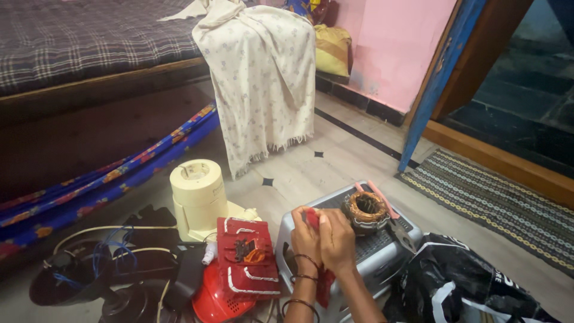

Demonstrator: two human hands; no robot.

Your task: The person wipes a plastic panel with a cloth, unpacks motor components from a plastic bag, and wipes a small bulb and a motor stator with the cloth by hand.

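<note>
My left hand (305, 240) and my right hand (338, 239) are pressed together over a small grey plastic stool (382, 254). Between them they pinch a small red piece (312, 219); a red strip (324, 286) hangs down below my wrists. Bangles circle my left wrist. On the stool top, just right of my hands, sits a round copper-wound motor coil (365, 210). Pink-handled pliers (390, 213) lie beside the coil.
A red appliance housing (246, 263) and a cream mixer base (198, 197) stand on the floor to the left, with black parts and wires (107, 263). A black plastic bag (460, 284) lies right. A cloth-draped object (263, 78), a bed (78, 42) and a doormat (496, 203) lie beyond.
</note>
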